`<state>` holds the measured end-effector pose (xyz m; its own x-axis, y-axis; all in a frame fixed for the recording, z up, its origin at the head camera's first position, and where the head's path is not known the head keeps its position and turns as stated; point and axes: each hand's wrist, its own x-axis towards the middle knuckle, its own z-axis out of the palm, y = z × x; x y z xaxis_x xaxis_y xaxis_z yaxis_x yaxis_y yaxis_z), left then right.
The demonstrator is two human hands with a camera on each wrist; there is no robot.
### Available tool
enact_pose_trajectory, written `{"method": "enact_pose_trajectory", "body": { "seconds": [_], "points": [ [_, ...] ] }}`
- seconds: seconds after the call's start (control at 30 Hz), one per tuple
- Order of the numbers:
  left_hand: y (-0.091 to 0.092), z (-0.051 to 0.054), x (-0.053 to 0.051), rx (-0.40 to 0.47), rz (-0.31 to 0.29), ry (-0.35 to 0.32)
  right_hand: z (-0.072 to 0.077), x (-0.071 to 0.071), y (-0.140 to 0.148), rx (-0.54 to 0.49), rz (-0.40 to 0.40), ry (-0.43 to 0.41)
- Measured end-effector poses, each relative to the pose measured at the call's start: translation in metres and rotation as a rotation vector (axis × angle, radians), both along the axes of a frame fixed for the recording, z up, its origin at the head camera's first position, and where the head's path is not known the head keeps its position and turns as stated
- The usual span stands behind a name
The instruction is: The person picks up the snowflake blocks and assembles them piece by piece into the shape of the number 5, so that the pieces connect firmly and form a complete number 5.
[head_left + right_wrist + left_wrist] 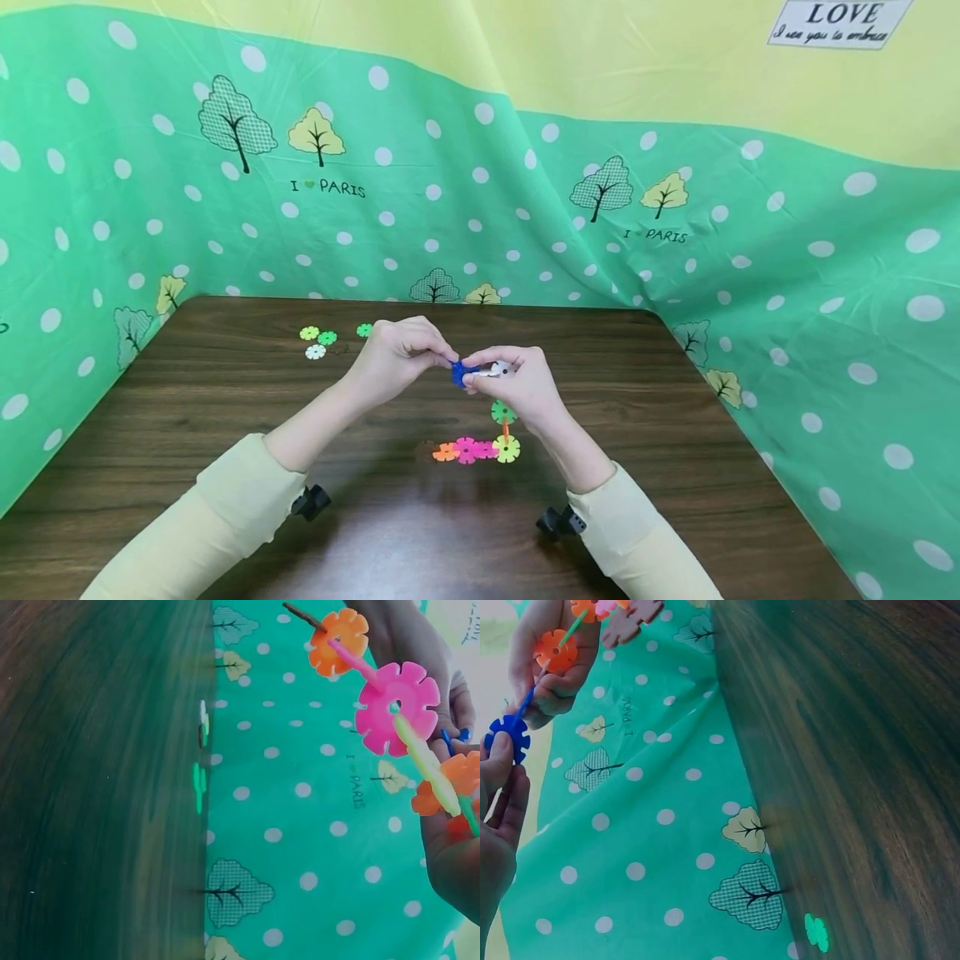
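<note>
My left hand (pixel 397 354) pinches a blue notched flower disc (pixel 508 741) between thumb and fingers, above the table. Close beside it, my right hand (pixel 525 385) grips the end of a chain of interlocking flower discs. At that end a second blue piece (pixel 526 703), seen edge-on, meets the first; whether they are fully joined I cannot tell. A white disc (pixel 502 368) shows by the right fingers. From there the chain runs through a green disc (pixel 504 412), a yellow-green disc (pixel 507 449), a pink disc (pixel 466 451) and an orange disc (pixel 446 452) to a brown disc (pixel 632 622).
On the dark wooden table (pixel 225 417), loose discs lie at the back left: a yellow-green disc (pixel 309 333), a white disc (pixel 315 352) and a green disc (pixel 364 330) among them. A green dotted cloth (pixel 450 183) hangs behind and at the sides.
</note>
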<state>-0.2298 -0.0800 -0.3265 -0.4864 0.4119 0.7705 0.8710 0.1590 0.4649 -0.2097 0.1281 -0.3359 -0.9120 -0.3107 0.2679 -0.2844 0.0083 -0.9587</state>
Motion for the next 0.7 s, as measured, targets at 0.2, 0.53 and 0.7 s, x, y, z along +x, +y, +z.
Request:
{"method": "enact_pose_trajectory", "body": {
  "seconds": [0.2, 0.53, 0.7],
  "points": [
    [-0.001, -0.001, -0.001, -0.046, 0.031, 0.003, -0.006, -0.005, 0.002, -0.004, 0.039, -0.008],
    [-0.007, 0.000, 0.003, -0.112, 0.076, -0.009, -0.005, -0.008, 0.012, 0.112, 0.095, 0.244],
    [-0.007, -0.002, 0.008, -0.116, 0.116, -0.051, 0.011, 0.010, 0.004, 0.177, -0.029, 0.410]
  ]
}}
